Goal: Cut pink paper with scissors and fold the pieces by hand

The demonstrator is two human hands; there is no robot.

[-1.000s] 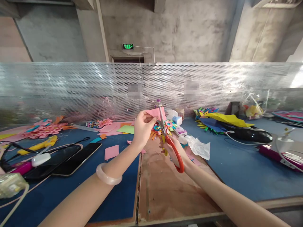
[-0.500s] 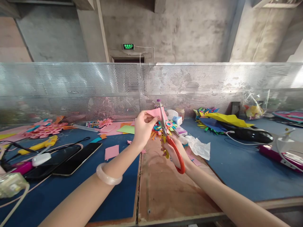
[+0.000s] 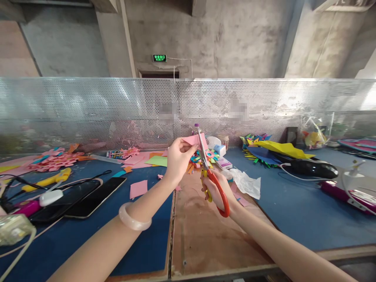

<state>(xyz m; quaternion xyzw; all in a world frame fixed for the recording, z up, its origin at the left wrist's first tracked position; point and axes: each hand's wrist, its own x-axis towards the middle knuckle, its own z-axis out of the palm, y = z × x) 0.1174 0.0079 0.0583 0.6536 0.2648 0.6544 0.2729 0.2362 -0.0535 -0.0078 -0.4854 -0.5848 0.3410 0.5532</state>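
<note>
Scissors (image 3: 204, 158) (right hand (image 3: 216, 194)) across pink paper (image 3: 191, 140)

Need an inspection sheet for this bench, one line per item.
Surface: blue tabletop with a brown wood-look panel in the middle.
Job's things: pink paper and scissors, both held up; blades cross the paper near its right end.
Clutter: paper flowers, crumpled white tissue, black phone, loose pink square.
Grippers: left grip pinches the paper; right grip holds the scissors' handles.
Cables: pale cable front left, white cable at right.
Surroundings: perforated screen behind, lit exit sign on concrete wall.
</note>
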